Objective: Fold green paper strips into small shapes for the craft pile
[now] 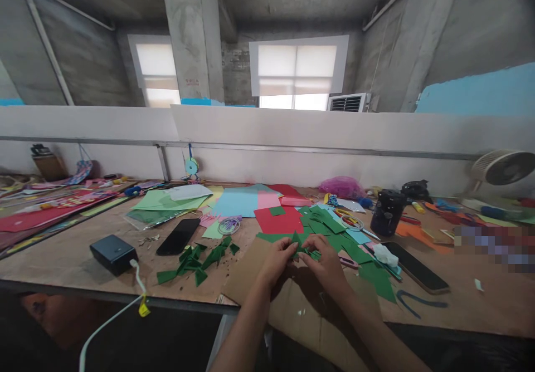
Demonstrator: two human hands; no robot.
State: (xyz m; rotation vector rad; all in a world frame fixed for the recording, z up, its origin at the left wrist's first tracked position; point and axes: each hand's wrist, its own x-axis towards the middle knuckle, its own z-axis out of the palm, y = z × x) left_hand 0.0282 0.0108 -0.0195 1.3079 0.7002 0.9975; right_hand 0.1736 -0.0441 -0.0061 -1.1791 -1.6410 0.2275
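Above a sheet of brown cardboard (301, 313), my left hand (279, 258) pinches a small piece of green paper (295, 239) whose pointed tip sticks up. My right hand (325, 262) closes its fingertips on the same piece from the other side; the fingers partly hide its lower part. Several folded green paper pieces (192, 262) lie in a loose heap to the left. Flat cut pieces of green paper (321, 221) are spread behind and to the right of my hands, some over a red sheet (273, 223).
Left of me are a black phone (179, 237) and a dark charger box (112, 254) with a white cable over the table edge. On the right stand a dark cup (387, 213), another phone (416, 267) and a fan (504, 167). Coloured sheets (236, 200) lie behind.
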